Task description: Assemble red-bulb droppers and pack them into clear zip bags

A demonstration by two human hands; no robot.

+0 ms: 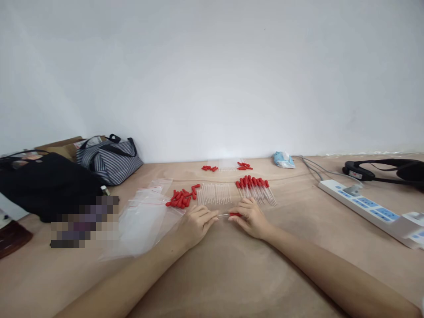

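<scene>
Seen through the head camera, which I follow from a distance, my two bare hands meet low over a tan tabletop (212, 282), a slim clear tube (223, 215) stretched between them. My left hand (198, 223) pinches the tube's bare end between thumb and fingers; my right hand (251, 219) grips the red bulb (235, 214) at the other end, fingers curled over it. From here I cannot tell how far the tube sits inside the bulb.

Just beyond my hands, a row of bare clear tubes (214, 193) lies side by side. To its right, near my right hand, I see a fanned group of bulb-topped tubes (254, 185), red ends pointing away from me. To the row's left, a loose heap of red bulbs (180, 198) lies at the edge of flat clear plastic bags (141, 223).

Farther back, close to the pale wall (232, 79), two small clusters of red pieces lie apart, one left (210, 168), one right (245, 166). A blue-and-white packet (284, 160), a white power strip (367, 205) and a black headset (384, 171) occupy the right side; a striped bag (115, 161) and a black bag (46, 187) stand at left.
</scene>
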